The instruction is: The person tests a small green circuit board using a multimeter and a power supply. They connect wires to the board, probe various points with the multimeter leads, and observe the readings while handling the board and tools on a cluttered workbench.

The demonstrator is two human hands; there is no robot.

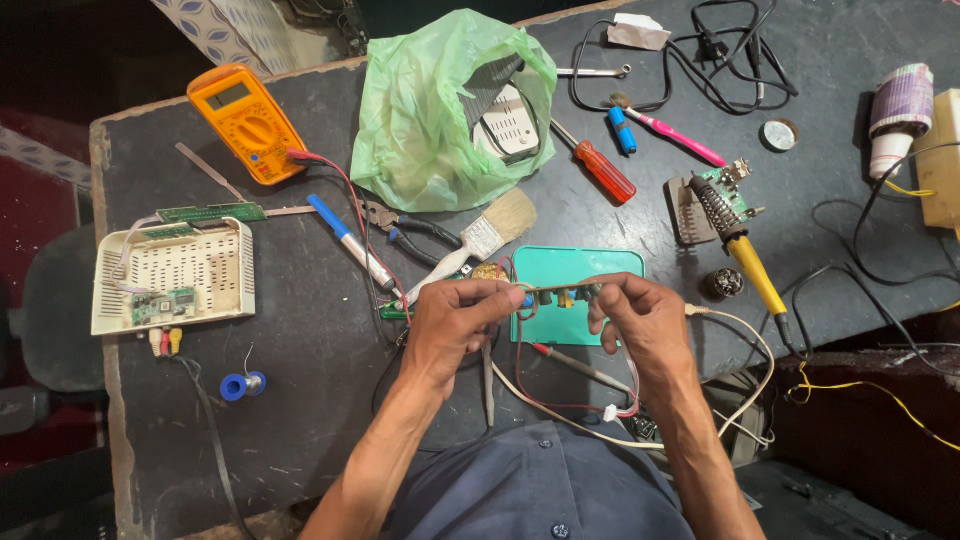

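My left hand (455, 325) and my right hand (645, 318) hold a small brown circuit board (556, 291) between them, edge-on, above the dark table (300, 400). Each hand pinches one end of it. Red and white wires (560, 408) hang from the board toward my lap. Under the board lies a teal plastic lid (575, 268). A paintbrush (480, 240) with a pale handle rests just beyond my left hand.
An orange multimeter (245, 122) sits far left with red probe leads. A white perforated case (175, 275), green plastic bag (450, 110), red screwdriver (600, 168), yellow-handled soldering iron (745, 255), pliers (420, 235), blue solder spool (240, 385) and black cables (720, 50) lie around.
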